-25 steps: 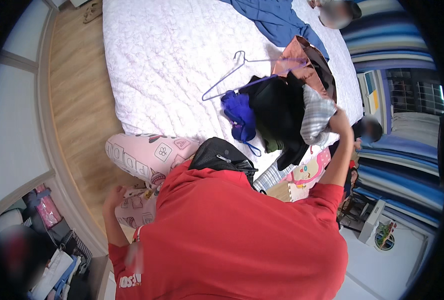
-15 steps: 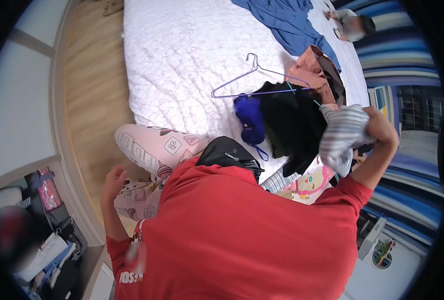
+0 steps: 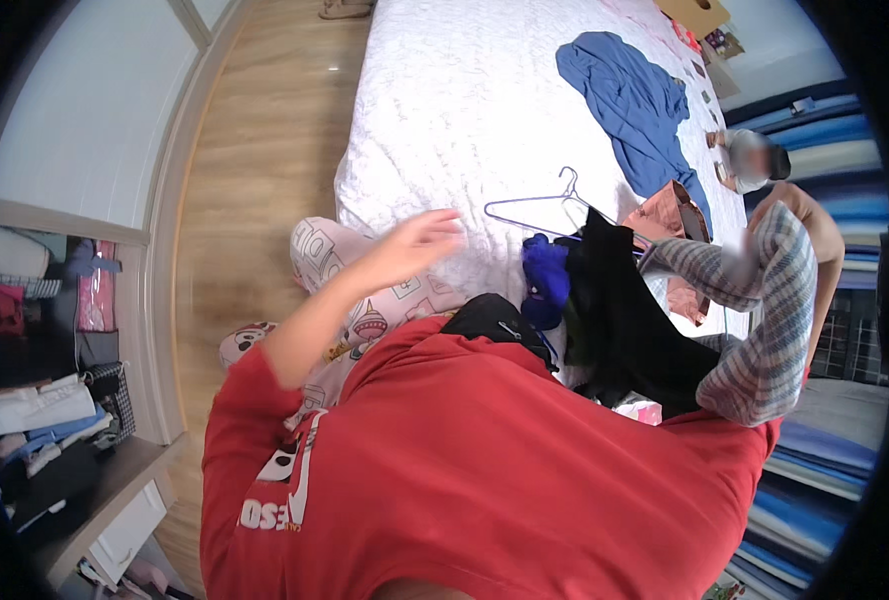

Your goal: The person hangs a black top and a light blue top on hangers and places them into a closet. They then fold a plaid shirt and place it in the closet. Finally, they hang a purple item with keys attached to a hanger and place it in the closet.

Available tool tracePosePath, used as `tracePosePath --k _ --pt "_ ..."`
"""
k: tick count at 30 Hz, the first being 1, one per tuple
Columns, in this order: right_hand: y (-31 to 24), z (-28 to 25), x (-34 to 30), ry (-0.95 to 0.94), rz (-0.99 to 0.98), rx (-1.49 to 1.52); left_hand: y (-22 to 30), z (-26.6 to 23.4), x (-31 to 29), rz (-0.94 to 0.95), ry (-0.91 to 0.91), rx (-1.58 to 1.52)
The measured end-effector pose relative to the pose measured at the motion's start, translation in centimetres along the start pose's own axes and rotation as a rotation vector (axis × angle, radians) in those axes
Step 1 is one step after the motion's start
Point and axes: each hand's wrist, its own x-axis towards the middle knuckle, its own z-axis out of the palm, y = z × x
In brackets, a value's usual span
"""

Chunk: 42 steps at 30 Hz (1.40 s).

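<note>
From where I stand, the two hands are well apart. The right hand (image 3: 803,208) is raised at the far right and is closed on a grey checked cloth (image 3: 783,320), though some fingers are hidden by it. The cloth hangs down in folds, and one long part reaches left, above the black garment (image 3: 635,320) on the bed (image 3: 445,110). The left hand (image 3: 420,245) holds nothing; it is in the air over the patterned pink trousers, with its fingers loosely stretched.

Beside the black garment lie a violet-blue garment (image 3: 545,280) and a thin purple hanger (image 3: 535,221), and further up a blue cloth (image 3: 635,115). A salmon-coloured thing (image 3: 665,208), which looks like a bag, is partly behind the checked cloth; what is inside I cannot tell. At the person's waist is a black pouch (image 3: 495,322); its content is also not visible.

On the left, the open wardrobe compartment (image 3: 165,345) contains folded clothes (image 3: 40,405) in white, blue and black, and a pink packet (image 3: 97,290) stands among dark things. A brown box (image 3: 695,15) is at the upper right, cut by the edge.
</note>
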Motion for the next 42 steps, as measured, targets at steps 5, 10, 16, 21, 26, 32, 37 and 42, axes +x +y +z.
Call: tracePosePath --k 5,10,16,21,26,32,37,42 --pt "-4.2 2.0 3.9 -0.111 -0.123 -0.004 2.2 6.8 2.7 0.040 -0.157 -0.094" --pt "-6.1 0.8 8.9 -0.045 -0.524 0.087 8.8 3.4 -1.8 0.402 0.037 -0.254" --pt "-12.1 1.9 18.0 -0.104 -1.110 0.290 21.3 -7.2 -10.2 0.910 0.773 -0.165" --pt "-21.4 11.0 17.6 -0.201 -0.915 -0.116 30.0 -12.7 -17.9 0.944 1.042 0.298" --pt "-22.4 22.1 19.7 -0.429 -1.029 -0.066 27.5 -18.2 -23.6 0.918 1.369 0.632" --pt "-19.8 25.6 20.8 -0.767 -0.577 0.364 27.6 -16.1 -25.9 0.852 1.275 0.621" --pt "-20.4 23.4 23.1 -0.513 -0.687 0.478 26.5 -14.0 -28.0 0.811 1.114 0.323" --pt "-21.6 21.1 27.1 -0.065 -0.975 0.192 23.3 -15.2 -28.0 0.598 1.152 0.326"
